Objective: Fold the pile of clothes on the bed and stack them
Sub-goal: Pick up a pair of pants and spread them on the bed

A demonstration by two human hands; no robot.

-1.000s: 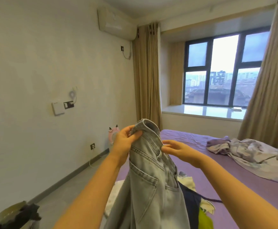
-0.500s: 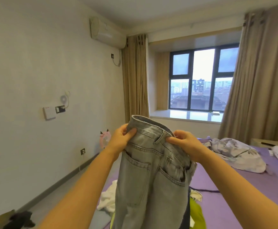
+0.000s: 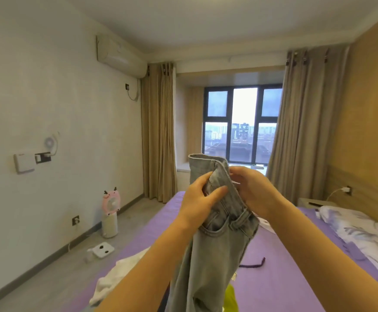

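I hold a pair of light grey jeans [image 3: 215,255] up in front of me over the purple bed [image 3: 280,273]. My left hand [image 3: 201,199] grips the waistband from the left with its thumb laid across the denim. My right hand [image 3: 253,190] pinches the waistband from the right, close beside the left hand. The legs hang down out of view. Below lie a white garment [image 3: 116,280] and a yellow-green garment [image 3: 230,298] at the bed's near end.
A floral pillow and quilt [image 3: 361,233] lie along the right by the wooden headboard wall. On the floor at left stand a pink fan [image 3: 111,212] and a white scale [image 3: 102,249]. A dark cord [image 3: 254,264] lies on the sheet. Curtains flank the window.
My hands have come closer together on the waistband, folding the jeans narrower lengthwise. The view has swung to the right and up, showing more of the bed and the headboard side.
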